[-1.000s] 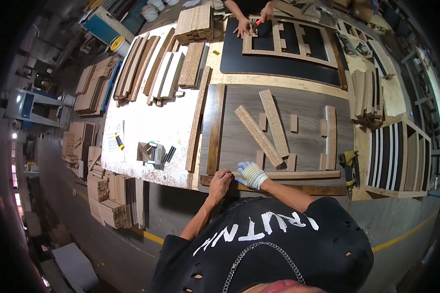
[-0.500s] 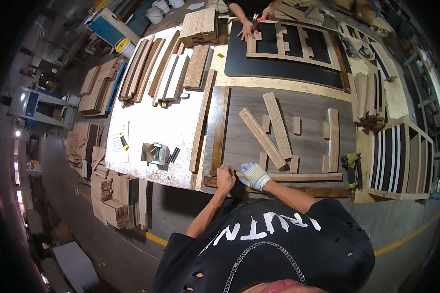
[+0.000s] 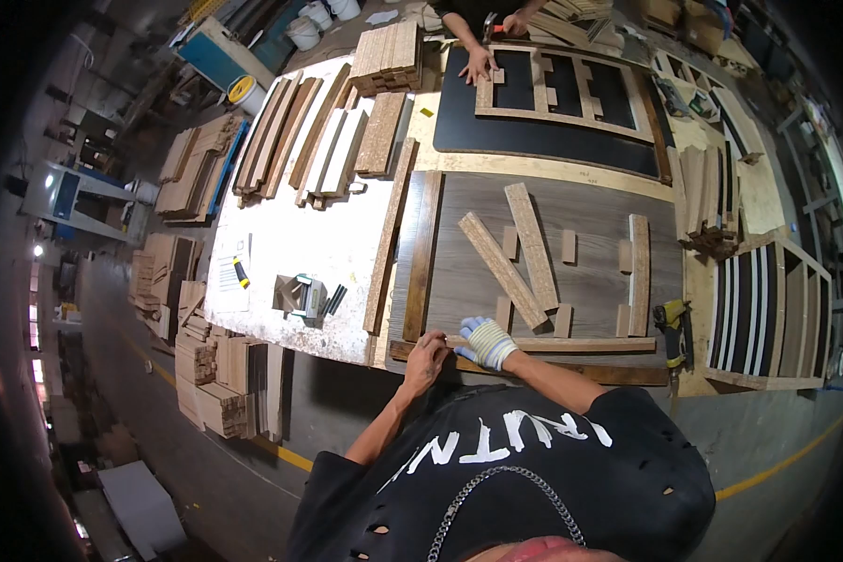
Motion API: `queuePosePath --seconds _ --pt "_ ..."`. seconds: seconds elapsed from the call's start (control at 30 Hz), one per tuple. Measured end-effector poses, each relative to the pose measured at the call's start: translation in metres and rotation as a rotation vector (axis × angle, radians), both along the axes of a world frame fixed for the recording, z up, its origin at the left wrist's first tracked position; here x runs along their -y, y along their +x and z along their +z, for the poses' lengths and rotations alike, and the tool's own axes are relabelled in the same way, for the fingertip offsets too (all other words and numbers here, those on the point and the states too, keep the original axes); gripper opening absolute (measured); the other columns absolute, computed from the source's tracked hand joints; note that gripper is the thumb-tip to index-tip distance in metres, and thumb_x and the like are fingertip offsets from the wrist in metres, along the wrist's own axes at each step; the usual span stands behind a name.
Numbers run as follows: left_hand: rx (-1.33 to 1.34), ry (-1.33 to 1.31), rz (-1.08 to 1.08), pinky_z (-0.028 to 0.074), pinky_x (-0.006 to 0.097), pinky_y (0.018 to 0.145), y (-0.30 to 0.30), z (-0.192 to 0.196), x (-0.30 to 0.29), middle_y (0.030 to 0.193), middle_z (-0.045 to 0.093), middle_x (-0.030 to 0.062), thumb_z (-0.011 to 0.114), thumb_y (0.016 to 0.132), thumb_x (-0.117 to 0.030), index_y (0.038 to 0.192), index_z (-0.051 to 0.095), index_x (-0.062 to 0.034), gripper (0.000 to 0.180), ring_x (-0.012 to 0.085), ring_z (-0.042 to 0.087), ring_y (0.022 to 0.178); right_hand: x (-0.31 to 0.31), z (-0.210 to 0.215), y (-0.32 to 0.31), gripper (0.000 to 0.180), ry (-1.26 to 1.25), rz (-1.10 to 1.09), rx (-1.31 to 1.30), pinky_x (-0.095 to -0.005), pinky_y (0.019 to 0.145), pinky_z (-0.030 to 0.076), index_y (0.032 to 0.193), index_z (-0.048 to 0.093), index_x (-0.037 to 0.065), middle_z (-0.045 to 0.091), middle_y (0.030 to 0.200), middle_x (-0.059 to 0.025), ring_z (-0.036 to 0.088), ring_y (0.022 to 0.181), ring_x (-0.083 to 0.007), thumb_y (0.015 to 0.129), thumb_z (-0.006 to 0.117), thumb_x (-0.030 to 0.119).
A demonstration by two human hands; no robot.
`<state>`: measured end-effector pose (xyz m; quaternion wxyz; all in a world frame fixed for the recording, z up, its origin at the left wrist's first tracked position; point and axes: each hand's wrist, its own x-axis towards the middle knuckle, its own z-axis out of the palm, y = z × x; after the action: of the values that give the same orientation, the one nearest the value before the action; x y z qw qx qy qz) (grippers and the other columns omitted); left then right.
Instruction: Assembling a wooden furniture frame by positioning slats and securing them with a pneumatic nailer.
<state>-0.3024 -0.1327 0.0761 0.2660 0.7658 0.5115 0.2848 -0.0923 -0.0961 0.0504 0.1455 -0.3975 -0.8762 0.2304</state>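
Along the near edge of a grey wood-grain panel (image 3: 590,201) lies a long wooden strip (image 3: 581,345). My bare left hand (image 3: 427,360) has its fingers curled in at the strip's left end, by the corner where a dark brown strip (image 3: 422,253) runs away from me. Just right of it, my right hand (image 3: 486,344), in a striped knit glove, is closed over the same strip; its fingertips are partly hidden. Two loose strips (image 3: 531,239) lie slanted on the panel among several small wooden blocks (image 3: 569,246). Another strip (image 3: 638,274) stands along the right side.
Across the table a co-worker's hand (image 3: 479,66) rests by a wooden frame (image 3: 562,114) on a black panel, the other holding a hammer (image 3: 490,26). Strips are stacked left (image 3: 384,56). A yellow-black nail gun (image 3: 672,330) lies right, an open staple box (image 3: 297,295) left.
My left hand has shifted slightly down and left; my right hand stays on the strip. The co-worker's hammer has moved up, away from the frame.
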Motion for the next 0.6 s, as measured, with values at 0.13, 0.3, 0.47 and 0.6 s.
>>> queuePosePath --seconds 0.13,0.3,0.47,0.6 --pt "0.031 -0.151 0.185 0.049 0.042 0.082 0.007 0.002 -0.017 0.105 0.061 0.0136 0.071 0.083 -0.007 0.096 0.063 -0.0004 0.017 0.0353 0.059 0.095 0.0 0.002 0.0 0.045 -0.067 0.02 0.039 -0.047 0.086 0.046 0.102 0.061 0.0 0.058 0.108 -0.019 0.057 0.098 -0.0375 0.085 0.066 0.041" --pt "-0.024 -0.097 0.061 0.05 0.042 0.074 -0.008 -0.015 -0.036 0.092 0.064 0.0171 0.072 0.084 -0.01 0.093 0.068 0.0009 0.015 0.0377 0.062 0.084 -0.002 0.006 -0.001 0.046 -0.062 0.011 0.067 -0.046 0.088 0.045 0.104 0.061 0.001 0.057 0.109 -0.0189 0.056 0.099 -0.0368 0.087 0.064 0.043" --pt "-0.08 -0.221 0.136 0.05 0.041 0.07 -0.007 -0.016 -0.05 0.083 0.065 0.0193 0.071 0.086 -0.012 0.088 0.068 0.002 0.014 0.0376 0.064 0.078 -0.002 0.003 -0.002 0.046 -0.026 0.015 0.081 -0.0453 0.087 0.045 0.103 0.062 0.001 0.057 0.104 -0.0175 0.057 0.098 -0.0354 0.089 0.062 0.044" --pt "0.095 -0.118 0.373 0.05 0.041 0.07 -0.004 -0.007 -0.03 0.081 0.064 0.0184 0.069 0.088 -0.014 0.093 0.066 0.0016 0.017 0.0348 0.064 0.076 0.0 -0.002 -0.006 0.046 -0.02 0.001 0.042 -0.0463 0.088 0.046 0.103 0.062 0.001 0.059 0.106 -0.0182 0.057 0.098 -0.036 0.088 0.062 0.045"
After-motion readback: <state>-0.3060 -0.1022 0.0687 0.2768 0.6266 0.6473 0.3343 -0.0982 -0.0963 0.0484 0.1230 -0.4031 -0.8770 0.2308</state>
